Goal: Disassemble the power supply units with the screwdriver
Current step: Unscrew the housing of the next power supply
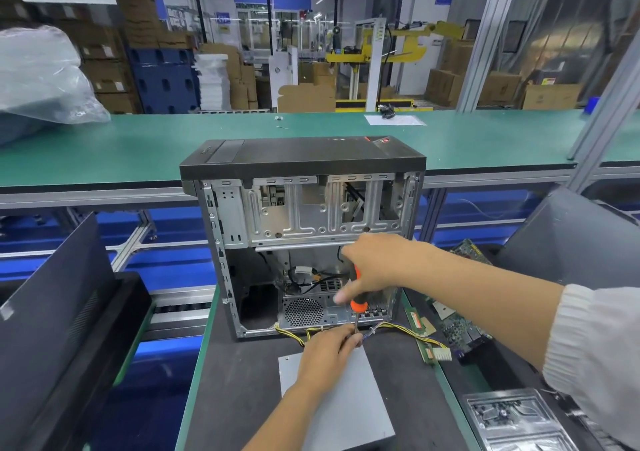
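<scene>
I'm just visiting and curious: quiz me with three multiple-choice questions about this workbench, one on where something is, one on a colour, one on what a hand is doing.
1. Where does the grey metal box lie?
A. in front of the open computer case
B. on top of it
C. inside it

2. What colour is the screwdriver handle?
A. blue
B. orange and black
C. green

3. What is the left hand doing?
A. resting flat
B. hanging idle
C. pinching the screwdriver's shaft near its tip

Answers: 1 A, the box sits on the dark mat nearer the person; 2 B, orange shows under the right hand; 3 C, its fingertips close around the thin shaft.
</scene>
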A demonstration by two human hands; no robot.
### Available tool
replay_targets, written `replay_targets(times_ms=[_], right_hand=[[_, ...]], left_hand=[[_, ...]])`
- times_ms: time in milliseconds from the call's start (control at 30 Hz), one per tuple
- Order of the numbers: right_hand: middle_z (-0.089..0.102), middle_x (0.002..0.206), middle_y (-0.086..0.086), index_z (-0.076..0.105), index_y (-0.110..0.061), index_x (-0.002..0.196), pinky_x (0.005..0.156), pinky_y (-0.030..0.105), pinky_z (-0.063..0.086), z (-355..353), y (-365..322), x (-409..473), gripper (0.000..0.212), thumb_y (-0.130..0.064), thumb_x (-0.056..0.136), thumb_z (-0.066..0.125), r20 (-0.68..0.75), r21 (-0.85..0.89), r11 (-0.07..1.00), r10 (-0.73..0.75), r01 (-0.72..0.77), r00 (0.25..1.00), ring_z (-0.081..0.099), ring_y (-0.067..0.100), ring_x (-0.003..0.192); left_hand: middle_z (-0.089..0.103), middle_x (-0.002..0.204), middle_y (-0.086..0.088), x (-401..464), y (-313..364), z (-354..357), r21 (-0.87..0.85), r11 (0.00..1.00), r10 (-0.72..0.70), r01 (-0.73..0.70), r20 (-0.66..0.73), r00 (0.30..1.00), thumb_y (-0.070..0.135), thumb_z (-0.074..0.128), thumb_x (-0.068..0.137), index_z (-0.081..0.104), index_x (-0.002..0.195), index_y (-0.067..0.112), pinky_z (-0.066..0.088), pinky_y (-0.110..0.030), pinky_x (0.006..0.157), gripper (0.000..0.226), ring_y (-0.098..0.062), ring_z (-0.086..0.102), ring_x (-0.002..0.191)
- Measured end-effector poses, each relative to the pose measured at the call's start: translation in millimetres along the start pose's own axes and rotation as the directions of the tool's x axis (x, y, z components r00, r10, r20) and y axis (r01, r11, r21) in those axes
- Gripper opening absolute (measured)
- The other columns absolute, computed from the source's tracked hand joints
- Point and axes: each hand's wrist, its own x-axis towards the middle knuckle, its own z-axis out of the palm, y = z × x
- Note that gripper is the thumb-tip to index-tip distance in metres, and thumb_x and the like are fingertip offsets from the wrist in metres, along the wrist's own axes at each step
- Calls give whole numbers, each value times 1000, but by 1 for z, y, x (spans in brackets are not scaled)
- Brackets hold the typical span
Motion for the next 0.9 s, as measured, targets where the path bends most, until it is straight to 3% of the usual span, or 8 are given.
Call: replay_targets(times_ms=[133, 300, 367, 467, 533, 633, 800, 900], right_hand=[[44, 68, 3, 43, -10, 65, 57, 30, 39, 6, -5, 7, 65, -67, 92, 29, -97, -89, 989, 113, -122, 989, 49, 21, 66], [45, 101, 5, 53, -15, 111, 59, 31, 38, 3, 1, 8, 16, -19, 96, 49, -3, -93, 989, -113, 112, 994, 49, 22, 79], [36, 105, 3, 52, -19, 117, 56, 31, 40, 2, 4, 7, 30, -7, 90, 54, 94, 23, 988, -151, 150, 984, 48, 19, 74], [48, 101, 4, 48, -15, 117, 66, 39, 53, 0, 6, 5, 47, -43, 84, 68, 76, 135, 987, -103, 92, 992, 63, 25, 76], [51, 80, 3, 52, -9, 98, 53, 32, 46, 0, 5, 5, 61, -68, 83, 50, -16, 62, 998, 19, -18, 1000, 57, 19, 60], [44, 69, 2, 44, -10, 68, 57, 30, 39, 4, 2, 10, 61, -64, 94, 30, -81, -70, 991, 108, -114, 991, 47, 19, 62], [48, 97, 5, 51, -12, 110, 61, 31, 41, -2, 9, 8, 14, -18, 96, 50, 90, 21, 993, -115, 113, 989, 47, 18, 73], [42, 104, 3, 48, -19, 120, 73, 37, 53, -6, 11, 4, 37, -19, 87, 66, 175, 152, 981, -146, 119, 974, 58, 24, 85]], left_hand=[[68, 85, 6, 0, 0, 0, 0, 1000, 6, -6, 1, 1000, 39, 44, 100, 59, 87, 24, 42, -32, 73, 25, -13, 60, 83], [64, 78, 10, -1, -1, 0, -9, 1000, 4, -4, 3, 1000, 42, 43, 100, 59, 93, 25, 36, -27, 66, 24, -11, 58, 79], [60, 75, 13, -1, -1, 0, -18, 1000, 0, 1, 6, 1000, 41, 44, 100, 58, 92, 26, 35, -27, 65, 22, -9, 58, 78], [66, 82, 11, -1, 0, -1, -15, 1000, 6, -6, 1, 1000, 39, 44, 100, 58, 91, 26, 36, -27, 65, 22, -10, 60, 81], [68, 85, 11, -1, 1, -1, -12, 1000, 4, -4, -2, 1000, 39, 43, 100, 59, 91, 25, 39, -27, 67, 23, -10, 61, 82], [70, 88, 8, -1, 0, 0, -14, 1000, -3, 3, 0, 1000, 40, 43, 100, 61, 94, 23, 45, -31, 73, 25, -11, 62, 83], [70, 87, 10, -1, 0, 0, -38, 999, 3, -3, -4, 1000, 41, 43, 100, 62, 96, 26, 43, -28, 72, 24, -8, 61, 83], [70, 90, 10, 0, -1, 0, -33, 999, -6, 6, 8, 1000, 41, 43, 100, 61, 94, 25, 46, -32, 76, 25, -9, 62, 85]])
